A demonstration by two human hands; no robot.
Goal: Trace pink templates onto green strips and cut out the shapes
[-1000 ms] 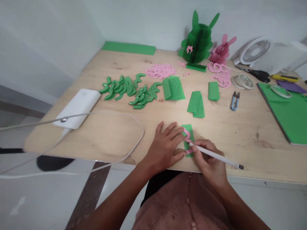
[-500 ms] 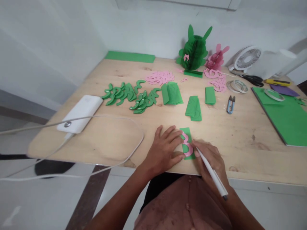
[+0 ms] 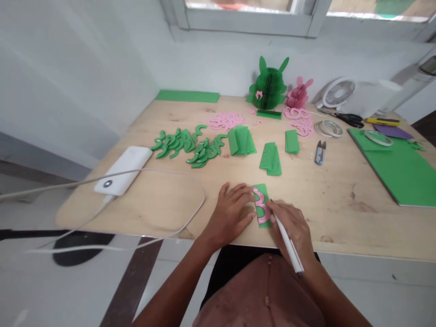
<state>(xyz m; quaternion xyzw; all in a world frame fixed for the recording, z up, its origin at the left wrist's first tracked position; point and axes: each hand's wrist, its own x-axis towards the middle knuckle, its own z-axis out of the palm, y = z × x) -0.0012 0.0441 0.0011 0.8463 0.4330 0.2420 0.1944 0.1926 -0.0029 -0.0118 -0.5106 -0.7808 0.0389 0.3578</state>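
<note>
Wooden table (image 3: 150,206): pale, knotted, spreading around the grip.
Right hand (image 3: 298,229): closed around a white pen (image 3: 289,245).
Pink cutout (image 3: 261,205): on green paper (image 3: 263,186), left of the grip.
Left hand (image 3: 230,215): fingers spread, at the cutout's edge.
White wall (image 3: 204,59): beyond the grip, below a window (image 3: 245,22).

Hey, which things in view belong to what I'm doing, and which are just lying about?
In use, it seems:
white pen, in the right hand
pink cutout, by the left hand
green strip beneath it

Seemingly lying about:
white power bank
fan
purple sheet
yellow cutter
</note>
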